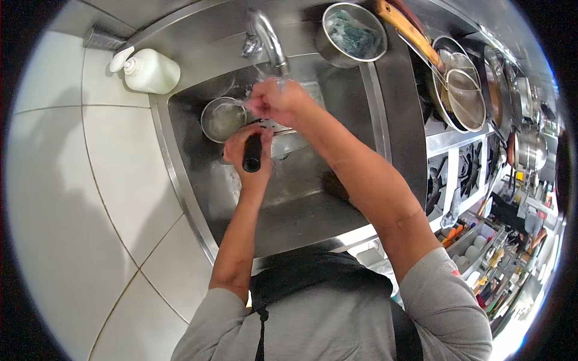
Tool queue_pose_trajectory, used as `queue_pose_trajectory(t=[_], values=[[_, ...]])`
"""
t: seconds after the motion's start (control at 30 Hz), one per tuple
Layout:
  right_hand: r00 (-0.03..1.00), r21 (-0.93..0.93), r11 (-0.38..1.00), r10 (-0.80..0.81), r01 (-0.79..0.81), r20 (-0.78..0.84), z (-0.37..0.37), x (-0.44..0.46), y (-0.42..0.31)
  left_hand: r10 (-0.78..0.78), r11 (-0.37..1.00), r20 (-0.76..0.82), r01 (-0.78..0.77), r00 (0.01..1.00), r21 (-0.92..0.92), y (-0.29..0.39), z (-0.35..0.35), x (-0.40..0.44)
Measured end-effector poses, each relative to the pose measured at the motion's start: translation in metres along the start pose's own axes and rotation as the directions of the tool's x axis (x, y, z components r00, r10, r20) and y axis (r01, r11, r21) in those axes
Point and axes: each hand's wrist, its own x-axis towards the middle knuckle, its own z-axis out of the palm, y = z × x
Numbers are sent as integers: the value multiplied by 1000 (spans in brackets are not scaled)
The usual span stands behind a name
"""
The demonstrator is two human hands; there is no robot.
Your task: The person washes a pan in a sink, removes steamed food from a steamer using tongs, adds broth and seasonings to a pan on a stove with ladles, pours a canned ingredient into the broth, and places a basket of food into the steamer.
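Observation:
My left hand [242, 157] is wrapped round the black handle [252, 155] of a utensil, its butt end towards me. The working end is hidden by my hands. Just beyond it, my right hand [278, 101] is closed under the faucet [270, 43], and water runs over the fingers. What those fingers hold, if anything, does not show clearly. A round metal pot [221, 122] with cloudy water stands in the sink [289, 222], left of my hands. Behind my right hand lies a flat metal piece [314, 93], partly covered.
A white pump bottle [152, 71] stands at the sink's back left corner. At the back right is a metal pot [353, 57] with a green scouring pad [355, 35]. Strainers [466, 99] and a stove [463, 174] are to the right. A dark brown brush-like thing [333, 185] is partly behind my right forearm.

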Motion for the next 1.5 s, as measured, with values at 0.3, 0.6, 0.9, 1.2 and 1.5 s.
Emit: queue_pose_trajectory(t=[0.3, 0.6, 0.9, 1.2, 1.5], values=[[964, -578, 776, -250, 253, 87, -55, -10, 23, 155, 987, 59, -156, 986, 24, 7, 10, 4], [979, -377, 926, 75, 1, 188, -31, -25, -24, 121, 990, 352, -139, 928, 26, 17, 29, 5], [945, -147, 981, -74, 127, 318, -38, -35, -11, -243, 969, 181, 245, 953, 13, -16, -12, 25], [888, 43, 941, 301, -336, 348, -35, -4, 80, -668, 449, 137, 544, 731, -709, -60, -24, -14], [875, -932, 250, -469, 262, 120, -69, -26, -21, -343, 798, 135, 364, 930, -481, -21, -33, 14]])
